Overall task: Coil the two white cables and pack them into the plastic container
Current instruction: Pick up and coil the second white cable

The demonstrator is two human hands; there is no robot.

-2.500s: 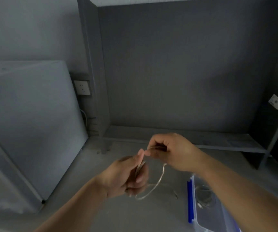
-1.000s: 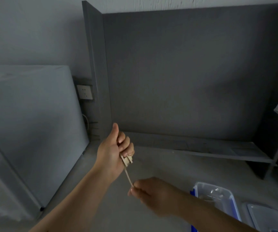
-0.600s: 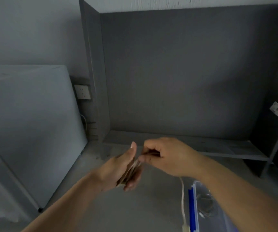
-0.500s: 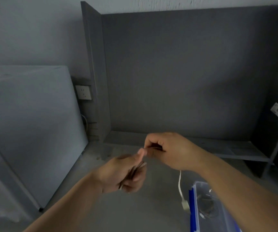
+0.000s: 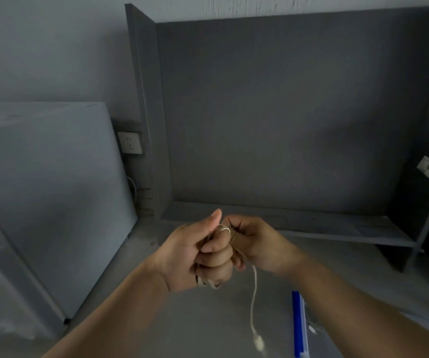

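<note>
Two hands — left hand (image 5: pixel 198 254), right hand (image 5: pixel 257 244) — on one white cable (image 5: pixel 253 301).

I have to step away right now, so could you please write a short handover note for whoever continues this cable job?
Left hand: closed on the white cable, loops wound around its fingers.
Right hand: closed against the left, feeding the cable.
A loose tail with its plug hangs below the hands.
Plastic container: on the desk at lower right, mostly hidden by the right arm; contents unclear.
Left: wind in the tail, put the coil in the container.
</note>
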